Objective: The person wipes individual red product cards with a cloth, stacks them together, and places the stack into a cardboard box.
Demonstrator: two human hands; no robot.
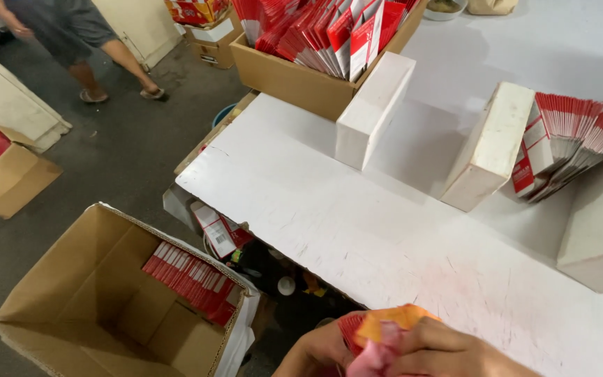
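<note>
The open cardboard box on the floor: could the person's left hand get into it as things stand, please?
Probably yes: the open cardboard box gapes upward beside the left hand, with nothing between them, though that hand grips red packets.

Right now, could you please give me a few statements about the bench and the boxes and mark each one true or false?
1. The open carton on the floor holds a row of red packets. True.
2. Both hands are at the bottom edge, holding a bundle of red and orange items. True.
3. The white table is covered with a green cloth. False: its top is bare white, with scuffs.
4. The box at the table's far end is empty. False: it is packed with upright red and white packets.
5. Another person is on the floor at the upper left. True.
</note>
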